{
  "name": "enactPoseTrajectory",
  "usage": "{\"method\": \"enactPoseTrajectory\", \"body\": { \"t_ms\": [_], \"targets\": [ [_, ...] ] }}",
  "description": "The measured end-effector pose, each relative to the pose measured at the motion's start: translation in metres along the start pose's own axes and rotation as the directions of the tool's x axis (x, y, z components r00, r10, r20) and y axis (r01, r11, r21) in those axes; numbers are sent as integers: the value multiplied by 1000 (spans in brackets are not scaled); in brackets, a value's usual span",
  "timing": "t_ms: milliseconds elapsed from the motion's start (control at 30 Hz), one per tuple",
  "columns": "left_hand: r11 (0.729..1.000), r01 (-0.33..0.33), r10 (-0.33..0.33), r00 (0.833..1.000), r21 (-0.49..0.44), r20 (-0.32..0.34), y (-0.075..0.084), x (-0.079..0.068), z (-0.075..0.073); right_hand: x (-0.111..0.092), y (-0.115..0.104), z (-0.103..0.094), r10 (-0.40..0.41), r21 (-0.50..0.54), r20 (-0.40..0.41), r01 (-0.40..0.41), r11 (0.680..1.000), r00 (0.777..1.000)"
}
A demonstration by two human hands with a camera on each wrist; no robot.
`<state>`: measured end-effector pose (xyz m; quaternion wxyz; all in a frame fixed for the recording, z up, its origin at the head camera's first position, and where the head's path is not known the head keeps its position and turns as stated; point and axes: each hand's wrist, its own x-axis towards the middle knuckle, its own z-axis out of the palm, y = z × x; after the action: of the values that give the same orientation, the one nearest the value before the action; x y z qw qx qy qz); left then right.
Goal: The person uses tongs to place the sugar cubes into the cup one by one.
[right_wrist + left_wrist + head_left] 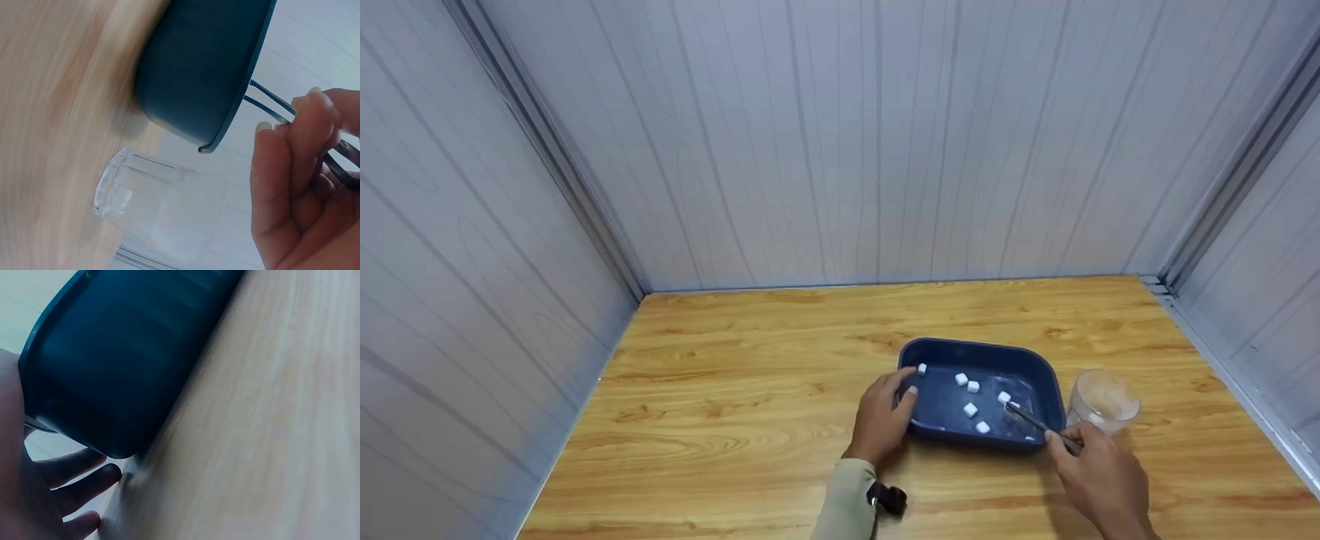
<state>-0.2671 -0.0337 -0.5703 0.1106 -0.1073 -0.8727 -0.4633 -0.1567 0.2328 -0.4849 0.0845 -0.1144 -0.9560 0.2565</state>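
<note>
My right hand (1102,472) pinches a pair of dark metal tweezers (1027,416) between thumb and fingers. Its tips reach down into a dark blue tray (986,441), right beside a small white cube (1004,397). In the right wrist view, the two tweezer arms (270,100) pass over the tray's rim. Several more white cubes (970,410) lie scattered on the tray's floor. My left hand (883,416) holds the tray's left end, thumb over the rim; in the left wrist view, its other fingers (90,486) spread along the outside, low by the table.
A clear drinking glass (163,197) stands just right of the tray, close by my right hand, with a whitish patch near its bottom. The wood-grain table (720,390) is bounded by pale panel walls (840,150) at the back and sides.
</note>
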Motion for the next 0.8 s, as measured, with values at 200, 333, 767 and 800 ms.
{"method": "enactPoseTrajectory", "body": {
  "t_ms": [200,333,767,800],
  "targets": [
    [1000,-5,5,1000,-5,-1,1,-1,-1,-2,2,0,-43,13,-100,45,999,994],
    [1000,0,0,1000,2,-4,1,-1,-1,0,2,-1,-35,-2,-112,35,999,993],
    [1000,-9,9,1000,-2,-6,-1,0,0,2,5,-5,15,-1,-82,-15,1000,996],
    [1000,-11,11,1000,-5,-7,-1,0,0,2,5,-5,16,0,-87,-16,1000,996]
  ]
}}
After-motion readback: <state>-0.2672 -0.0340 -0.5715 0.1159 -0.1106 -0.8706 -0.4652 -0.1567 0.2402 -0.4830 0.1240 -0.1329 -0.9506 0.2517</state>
